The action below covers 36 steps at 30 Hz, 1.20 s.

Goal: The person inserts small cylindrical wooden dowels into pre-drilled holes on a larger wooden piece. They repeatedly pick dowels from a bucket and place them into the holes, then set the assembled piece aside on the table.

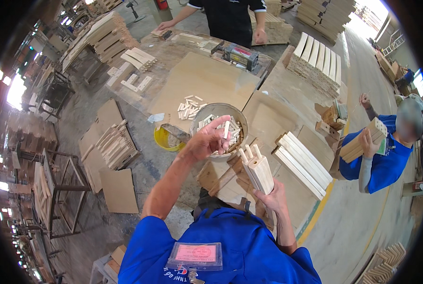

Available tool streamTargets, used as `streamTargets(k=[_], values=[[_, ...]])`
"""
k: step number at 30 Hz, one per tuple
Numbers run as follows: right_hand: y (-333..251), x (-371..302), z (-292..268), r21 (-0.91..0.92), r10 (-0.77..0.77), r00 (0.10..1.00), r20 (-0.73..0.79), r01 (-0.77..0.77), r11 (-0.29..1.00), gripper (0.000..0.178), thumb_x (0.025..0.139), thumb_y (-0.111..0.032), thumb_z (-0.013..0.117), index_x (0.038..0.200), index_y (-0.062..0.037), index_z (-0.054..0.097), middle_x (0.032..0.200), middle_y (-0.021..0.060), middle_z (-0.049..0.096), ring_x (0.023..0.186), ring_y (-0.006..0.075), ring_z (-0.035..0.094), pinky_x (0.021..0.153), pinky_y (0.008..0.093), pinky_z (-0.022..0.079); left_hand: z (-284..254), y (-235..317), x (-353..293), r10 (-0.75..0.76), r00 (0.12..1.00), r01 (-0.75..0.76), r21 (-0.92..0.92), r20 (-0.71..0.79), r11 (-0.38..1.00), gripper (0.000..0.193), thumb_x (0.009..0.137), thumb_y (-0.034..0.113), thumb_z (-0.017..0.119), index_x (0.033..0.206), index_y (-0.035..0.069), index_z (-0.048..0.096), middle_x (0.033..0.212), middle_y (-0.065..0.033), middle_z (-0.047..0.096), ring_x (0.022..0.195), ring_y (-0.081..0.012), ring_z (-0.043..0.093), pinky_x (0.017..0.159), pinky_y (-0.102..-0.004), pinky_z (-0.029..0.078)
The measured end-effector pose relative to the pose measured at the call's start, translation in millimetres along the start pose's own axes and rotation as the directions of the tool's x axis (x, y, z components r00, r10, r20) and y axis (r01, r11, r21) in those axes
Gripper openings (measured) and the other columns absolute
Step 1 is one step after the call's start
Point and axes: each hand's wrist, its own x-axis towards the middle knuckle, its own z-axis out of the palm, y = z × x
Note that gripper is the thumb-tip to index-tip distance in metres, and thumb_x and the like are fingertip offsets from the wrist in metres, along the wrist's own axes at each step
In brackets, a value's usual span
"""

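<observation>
My left hand (208,140) is closed, pinching a short wooden dowel (226,129) over the rim of a round bucket (240,115) filled with similar dowels. My right hand (274,194) grips a couple of pale wooden bars (261,176) side by side, tilted upward. Dowels stick out of their far end, and a hole shows in the nearer bar's end face. The left hand's dowel is apart from the bars. Beyond the bucket, a loose pile of dowels (188,109) lies on a cardboard sheet (206,75).
A yellow pail (161,140) stands left of the bucket. Long wooden strips (302,163) lie to the right, with stacked slats (315,59) farther back. Across the table stands a person in black (229,21); a person in blue (377,156) carries wood at the right.
</observation>
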Motion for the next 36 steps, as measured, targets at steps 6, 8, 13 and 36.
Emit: streamTargets(k=[6,8,13,36], values=[[8,-2,5,-0.043,-0.018,1.0,0.007,0.018,0.999,0.053,0.073,-0.013,0.082,0.123,0.0006,0.07,0.105,0.0134,0.076,0.095,0.0178,0.07,0.088,0.0339,0.055,14,-6,-23,0.051,0.995,-0.048,0.047,-0.085,0.998,0.039,0.097,0.014,0.07,0.132,0.008,0.054,0.102,-0.0115,0.068,0.079,-0.0179,0.068,0.057,-0.0281,0.055],[9,-3,6,-0.028,-0.032,0.999,0.004,0.032,0.999,0.053,0.073,-0.014,0.082,0.122,0.0008,0.07,0.104,0.0136,0.076,0.093,0.0178,0.07,0.087,0.0342,0.055,17,-9,-28,0.072,0.993,-0.074,-0.013,-0.089,0.997,0.025,0.098,0.013,0.07,0.119,0.009,0.058,0.099,-0.0108,0.069,0.073,-0.0166,0.067,0.054,-0.0278,0.053],[7,2,4,-0.065,-0.007,0.999,0.032,0.009,0.998,0.054,0.073,-0.015,0.081,0.123,0.0009,0.069,0.101,0.0135,0.076,0.09,0.0174,0.07,0.083,0.0338,0.056,21,-11,-28,0.096,0.988,-0.105,-0.074,-0.118,0.992,0.013,0.098,0.016,0.071,0.104,0.009,0.062,0.092,-0.0097,0.069,0.064,-0.0133,0.063,0.05,-0.0252,0.049],[6,8,-4,0.01,0.067,0.996,-0.054,-0.066,0.998,0.052,0.074,-0.011,0.078,0.124,0.0,0.069,0.11,0.0123,0.076,0.1,0.0166,0.07,0.09,0.0325,0.054,-56,-67,87,0.173,0.983,0.014,0.918,0.06,-0.395,0.027,0.075,0.025,0.072,0.083,-0.001,0.071,0.088,-0.0237,0.071,0.088,-0.0399,0.071,0.08,-0.0479,0.058]])
